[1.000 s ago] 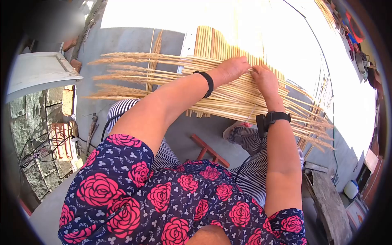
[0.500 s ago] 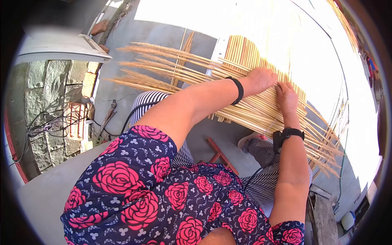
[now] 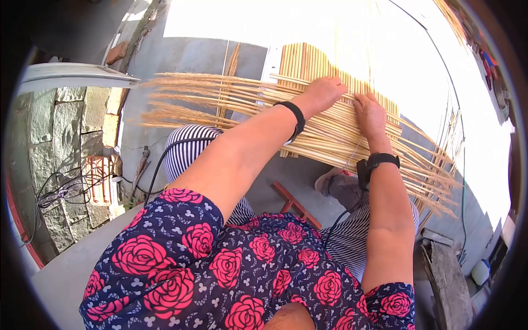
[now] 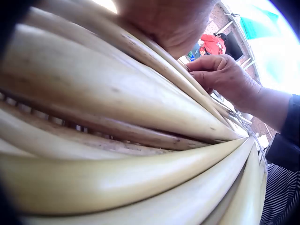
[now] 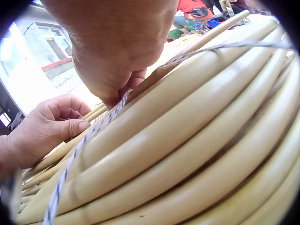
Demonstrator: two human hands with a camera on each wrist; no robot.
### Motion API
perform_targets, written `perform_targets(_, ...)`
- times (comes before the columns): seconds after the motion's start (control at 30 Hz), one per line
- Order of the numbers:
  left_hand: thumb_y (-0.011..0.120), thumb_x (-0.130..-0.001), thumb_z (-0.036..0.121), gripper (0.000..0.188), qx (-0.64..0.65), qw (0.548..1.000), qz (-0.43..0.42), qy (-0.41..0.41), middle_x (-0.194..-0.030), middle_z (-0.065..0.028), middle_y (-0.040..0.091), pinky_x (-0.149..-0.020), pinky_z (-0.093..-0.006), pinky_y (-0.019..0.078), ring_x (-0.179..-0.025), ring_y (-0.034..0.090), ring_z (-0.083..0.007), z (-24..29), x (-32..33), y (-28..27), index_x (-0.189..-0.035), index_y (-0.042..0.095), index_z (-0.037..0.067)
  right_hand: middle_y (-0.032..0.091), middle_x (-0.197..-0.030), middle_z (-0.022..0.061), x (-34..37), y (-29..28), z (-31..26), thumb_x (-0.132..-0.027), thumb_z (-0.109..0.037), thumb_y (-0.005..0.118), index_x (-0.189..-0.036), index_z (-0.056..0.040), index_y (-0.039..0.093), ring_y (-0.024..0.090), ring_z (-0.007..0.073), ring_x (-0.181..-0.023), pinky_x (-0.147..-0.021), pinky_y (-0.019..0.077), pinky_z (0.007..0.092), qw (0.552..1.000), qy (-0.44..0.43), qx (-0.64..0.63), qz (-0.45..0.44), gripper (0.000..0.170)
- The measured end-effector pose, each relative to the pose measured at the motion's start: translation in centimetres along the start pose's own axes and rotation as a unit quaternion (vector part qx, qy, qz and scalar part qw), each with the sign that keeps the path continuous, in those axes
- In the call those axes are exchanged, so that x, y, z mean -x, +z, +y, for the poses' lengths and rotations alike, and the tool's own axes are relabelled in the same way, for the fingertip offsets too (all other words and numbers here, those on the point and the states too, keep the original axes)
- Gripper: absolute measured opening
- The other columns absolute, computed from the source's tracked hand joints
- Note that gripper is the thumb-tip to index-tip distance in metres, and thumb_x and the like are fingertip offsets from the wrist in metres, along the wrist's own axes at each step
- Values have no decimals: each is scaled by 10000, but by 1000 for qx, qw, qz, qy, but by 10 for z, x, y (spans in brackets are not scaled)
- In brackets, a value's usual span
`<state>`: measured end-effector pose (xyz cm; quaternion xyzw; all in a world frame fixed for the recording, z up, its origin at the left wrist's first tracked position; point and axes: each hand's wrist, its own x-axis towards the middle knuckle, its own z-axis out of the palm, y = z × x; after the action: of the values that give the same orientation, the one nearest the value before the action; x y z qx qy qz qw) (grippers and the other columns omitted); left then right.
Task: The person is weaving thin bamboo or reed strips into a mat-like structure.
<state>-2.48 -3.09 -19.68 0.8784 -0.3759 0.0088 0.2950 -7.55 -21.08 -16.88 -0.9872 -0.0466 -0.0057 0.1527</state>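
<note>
A layer of pale reeds (image 3: pixel 324 129), some ending in feathery plumes, lies across a mat of upright reeds (image 3: pixel 300 60). My left hand (image 3: pixel 325 94) is at the far edge of this layer; in the right wrist view its thumb and curled fingers pinch a reed (image 5: pixel 96 112). Close beside it, my right hand (image 3: pixel 371 115) bends its fingers over the same far edge. The left wrist view shows the right thumb and forefinger (image 4: pixel 220 77) pinched together at the reeds. A white, dark-flecked string (image 5: pixel 75 159) crosses the reeds, running up to the right fingertips, which are partly hidden.
Feathery plumes (image 3: pixel 176 82) stick out at left, more (image 3: pixel 440 187) at right. A red metal frame (image 3: pixel 297 204) stands on the floor between the striped trouser legs. A stone wall (image 3: pixel 60 137) with coiled cables is at left, a weathered plank (image 3: pixel 445 275) at lower right.
The head view has shifted right and then partly back. Both hands remain close together at the far edge of the reeds, with little visible change in their grip.
</note>
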Motion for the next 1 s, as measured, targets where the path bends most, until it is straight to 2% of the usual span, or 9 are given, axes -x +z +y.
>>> perform_targets(0.13, 637, -797, 150, 89, 10, 999, 34, 13, -783, -69, 553, -666, -362, 489, -768, 568, -250, -8, 1, 9, -853, 617, 83, 616, -898, 64, -2, -3, 1, -839, -229, 599, -979, -128, 643, 617, 266, -783, -692, 505, 376, 1000, 18, -4, -1, 177)
perform_targets(0.23, 621, -810, 157, 80, 5, 999, 45, 12, -768, -64, 542, -639, -357, 489, -742, 562, -250, -12, 2, 10, -838, 620, 82, 643, -831, 74, -10, -11, -4, -817, -254, 634, -936, -122, 657, 615, 240, -725, -653, 488, 364, 983, 136, -113, 55, 179)
perform_targets(0.33, 606, -822, 167, 84, -8, 998, 56, 18, -766, -60, 539, -617, -356, 490, -722, 563, -249, -13, 3, 11, -834, 621, 85, 645, -724, 78, -5, -30, -20, -793, -292, 664, -871, -102, 672, 600, 214, -657, -626, 469, 346, 942, 270, -201, -18, 205)
perform_targets(0.37, 602, -825, 170, 86, -12, 998, 60, 19, -766, -60, 539, -612, -357, 489, -715, 563, -249, -12, 2, 12, -833, 622, 86, 634, -669, 73, -1, -28, -22, -790, -334, 669, -822, -92, 679, 595, 205, -627, -625, 466, 333, 947, 261, -187, 5, 244)
perform_targets(0.47, 594, -831, 180, 96, 17, 997, 78, 17, -770, -58, 541, -601, -360, 491, -708, 566, -243, -13, 3, 13, -824, 622, 89, 643, -694, 81, 16, -33, -36, -799, -362, 653, -827, -96, 679, 606, 213, -646, -633, 471, 340, 928, 321, -190, 3, 269)
perform_targets(0.5, 603, -824, 174, 85, 9, 998, 60, 7, -776, -57, 543, -617, -356, 499, -722, 571, -237, -13, 2, 13, -834, 630, 94, 645, -703, 91, 24, -13, -26, -813, -377, 635, -842, -116, 678, 616, 240, -668, -646, 476, 359, 919, 333, -211, 14, 266)
perform_targets(0.63, 623, -809, 168, 94, 22, 997, 70, 7, -787, -57, 550, -650, -347, 508, -750, 577, -232, -14, 3, 14, -869, 644, 98, 649, -734, 126, 36, -6, -36, -849, -355, 595, -877, -129, 647, 616, 307, -692, -661, 476, 398, 940, 313, -135, -17, 233)
perform_targets(0.83, 639, -794, 167, 118, 31, 997, 73, 8, -803, -53, 559, -667, -340, 509, -777, 582, -231, -11, 1, 11, -890, 650, 100, 650, -742, 129, 39, 3, -38, -862, -343, 579, -869, -131, 641, 615, 308, -692, -650, 477, 400, 950, 283, -129, 2, 221)
perform_targets(1.0, 643, -787, 169, 131, 33, 998, 57, 2, -810, -53, 558, -663, -341, 503, -785, 582, -236, -10, 1, 10, -900, 648, 104, 666, -780, 116, 46, 12, -39, -865, -324, 582, -959, -169, 670, 631, 297, -723, -664, 490, 383, 945, 286, -160, 14, 201)
